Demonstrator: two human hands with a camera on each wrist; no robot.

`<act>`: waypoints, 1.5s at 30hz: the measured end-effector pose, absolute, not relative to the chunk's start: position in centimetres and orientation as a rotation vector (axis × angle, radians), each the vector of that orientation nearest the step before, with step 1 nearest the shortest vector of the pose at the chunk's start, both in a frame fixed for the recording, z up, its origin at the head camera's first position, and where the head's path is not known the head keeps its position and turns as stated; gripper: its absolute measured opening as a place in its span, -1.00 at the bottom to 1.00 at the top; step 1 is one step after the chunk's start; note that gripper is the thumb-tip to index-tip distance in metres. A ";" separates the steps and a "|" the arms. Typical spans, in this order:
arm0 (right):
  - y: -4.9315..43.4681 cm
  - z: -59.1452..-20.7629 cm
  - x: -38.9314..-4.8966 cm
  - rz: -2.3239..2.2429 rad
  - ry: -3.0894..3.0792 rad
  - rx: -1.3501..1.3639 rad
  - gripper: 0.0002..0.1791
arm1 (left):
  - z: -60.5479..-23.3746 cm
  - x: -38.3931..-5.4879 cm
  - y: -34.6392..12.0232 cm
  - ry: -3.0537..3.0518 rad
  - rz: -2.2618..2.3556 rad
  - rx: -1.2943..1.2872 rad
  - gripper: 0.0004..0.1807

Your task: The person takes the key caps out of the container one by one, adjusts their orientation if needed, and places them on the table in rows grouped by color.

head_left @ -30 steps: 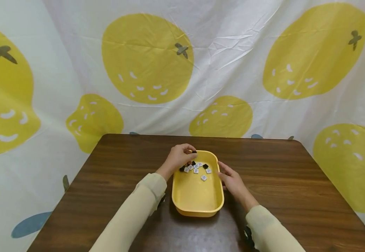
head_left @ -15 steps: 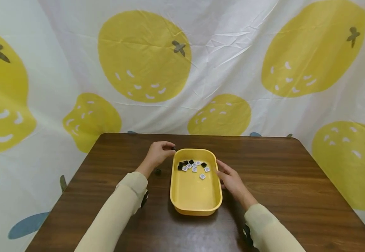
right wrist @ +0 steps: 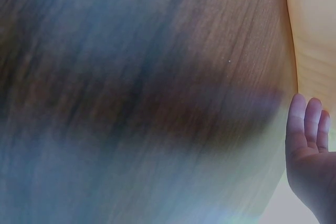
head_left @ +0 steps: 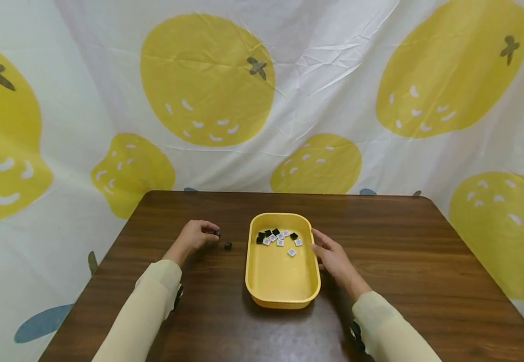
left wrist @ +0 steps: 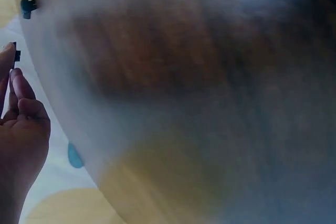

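In the head view my left hand [head_left: 194,236] is low over the table, left of the yellow tray [head_left: 284,304]. Thumb and fingertips pinch a small black square piece [head_left: 217,233]; the left wrist view shows its edge [left wrist: 17,55] with a short stub. Close by on the table lies another small black piece [head_left: 228,245]. My right hand [head_left: 335,259] rests against the tray's right side. Its straight fingers [right wrist: 296,121] touch the outer wall in the right wrist view. Inside the tray, at the far end, are several black pieces [head_left: 260,240] and several white square pieces [head_left: 291,252] with grey markings.
A dark wooden table [head_left: 393,241] carries everything. Behind it hangs a white cloth [head_left: 325,65] printed with yellow lemons, close to the table's far edge. The tray's raised walls surround the pieces.
My left hand has moved out of the tray, over its left rim and down leftward to the table, carrying the black piece. The right hand has stayed at the tray's side.
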State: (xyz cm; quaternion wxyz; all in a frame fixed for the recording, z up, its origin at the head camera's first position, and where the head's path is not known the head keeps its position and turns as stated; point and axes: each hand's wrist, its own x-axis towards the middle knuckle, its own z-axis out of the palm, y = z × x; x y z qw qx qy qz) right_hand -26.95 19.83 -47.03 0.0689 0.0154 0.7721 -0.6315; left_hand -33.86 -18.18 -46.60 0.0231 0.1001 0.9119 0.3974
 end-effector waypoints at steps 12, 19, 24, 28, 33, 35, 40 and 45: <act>19.9 -47.1 -26.9 -1.898 2.331 0.047 -0.41 | -48.4 -33.3 -17.8 2.821 1.135 0.246 -0.80; 20.0 -47.1 -27.2 -1.898 2.337 0.029 -0.41 | -48.4 -33.1 -17.2 2.797 1.199 0.246 -0.82; 20.1 -47.1 -27.3 -1.899 2.340 0.029 -0.41 | -48.5 -33.2 -17.0 2.786 1.203 0.247 -0.81; 20.1 -47.0 -27.3 -1.893 2.345 0.030 -0.41 | -48.4 -33.3 -17.0 2.767 1.206 0.266 -0.74; 20.2 -47.0 -27.2 -1.894 2.349 0.025 -0.41 | -48.3 -33.4 -17.4 2.753 1.237 0.283 -0.63; 20.2 -47.0 -27.1 -1.892 2.353 0.027 -0.41 | -48.2 -33.4 -17.5 2.756 1.249 0.270 -0.62; 20.1 -47.1 -27.1 -1.881 2.362 0.041 -0.41 | -47.6 -33.4 -17.2 2.773 1.294 0.237 -0.62; 20.0 -47.2 -27.0 -1.891 2.354 0.045 -0.41 | -46.5 -33.6 -15.9 2.805 1.354 0.257 -0.59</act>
